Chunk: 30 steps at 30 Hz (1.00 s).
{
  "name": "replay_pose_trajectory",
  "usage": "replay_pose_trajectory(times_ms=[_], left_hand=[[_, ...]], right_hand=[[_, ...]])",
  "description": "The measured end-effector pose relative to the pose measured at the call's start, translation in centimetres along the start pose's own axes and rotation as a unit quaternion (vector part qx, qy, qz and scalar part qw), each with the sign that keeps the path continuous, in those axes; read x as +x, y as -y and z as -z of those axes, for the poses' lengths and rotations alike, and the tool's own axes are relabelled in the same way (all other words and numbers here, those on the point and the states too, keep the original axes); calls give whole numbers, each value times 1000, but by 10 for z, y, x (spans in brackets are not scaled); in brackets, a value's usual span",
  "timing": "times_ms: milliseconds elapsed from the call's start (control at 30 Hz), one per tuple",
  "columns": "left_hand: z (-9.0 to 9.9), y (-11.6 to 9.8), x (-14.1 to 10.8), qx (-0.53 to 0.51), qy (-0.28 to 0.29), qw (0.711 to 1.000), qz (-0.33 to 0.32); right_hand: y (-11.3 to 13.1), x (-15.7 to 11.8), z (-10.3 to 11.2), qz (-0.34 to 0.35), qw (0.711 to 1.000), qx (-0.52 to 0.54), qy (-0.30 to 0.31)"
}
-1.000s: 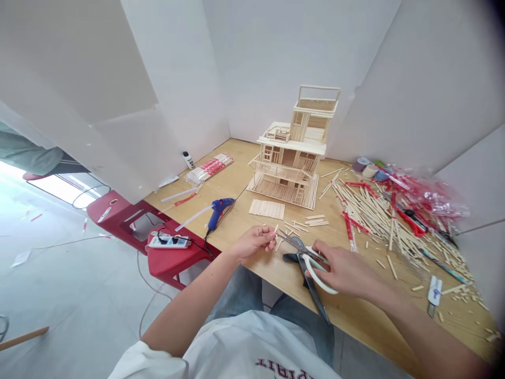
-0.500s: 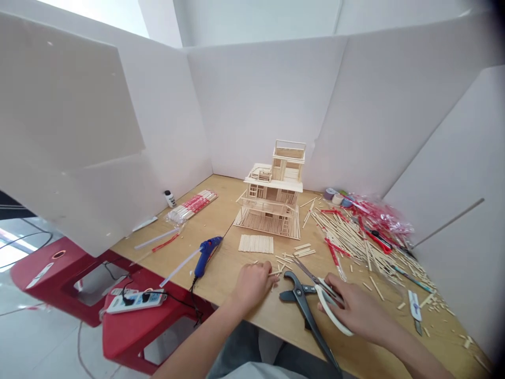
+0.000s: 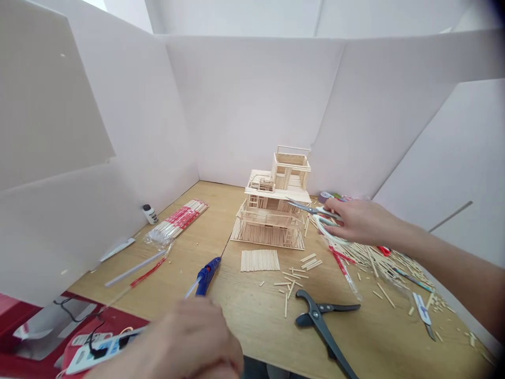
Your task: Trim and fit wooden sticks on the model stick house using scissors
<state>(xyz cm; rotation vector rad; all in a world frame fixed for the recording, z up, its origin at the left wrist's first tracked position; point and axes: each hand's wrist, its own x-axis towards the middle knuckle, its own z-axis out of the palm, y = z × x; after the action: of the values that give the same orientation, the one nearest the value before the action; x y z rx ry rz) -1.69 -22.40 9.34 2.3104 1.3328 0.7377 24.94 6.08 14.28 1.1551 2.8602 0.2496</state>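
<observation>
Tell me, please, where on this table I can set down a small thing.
Bare wood shows between the blue glue gun and the black-handled shears, and between the glue gun and the wrapped stick bundle. It is crowded right of the stick house, where loose sticks lie heaped.

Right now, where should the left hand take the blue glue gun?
Take the handle at the near end, coming from the near side of the table. The blue glue gun seems to lie on its side, nozzle pointing toward the stick house model, so the handle faces the left hand, just beside it.
</observation>
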Motion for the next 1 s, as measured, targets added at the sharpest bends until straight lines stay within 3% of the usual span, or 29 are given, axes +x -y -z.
replay_pose_trajectory(times_ms=[100,167,300,433,667,833,1000], left_hand=[[50,26,31,61,-60,995,45],[67,57,63,126,-98,986,54],[67,124,126,294,-158,942,36],[51,169,162,381,-169,909,-24],[44,198,177,457,-241,849,-109],[47,209,180,464,-244,837,-155],[47,213,180,458,-239,843,-152]], right_hand=[[9,27,18,3,1000,-22,12],[15,42,28,6,999,-33,17],[27,66,44,26,997,-61,29],[37,83,57,34,996,-70,53],[50,96,68,41,991,-91,94],[59,99,70,37,988,-111,101],[65,100,65,51,986,-120,104]])
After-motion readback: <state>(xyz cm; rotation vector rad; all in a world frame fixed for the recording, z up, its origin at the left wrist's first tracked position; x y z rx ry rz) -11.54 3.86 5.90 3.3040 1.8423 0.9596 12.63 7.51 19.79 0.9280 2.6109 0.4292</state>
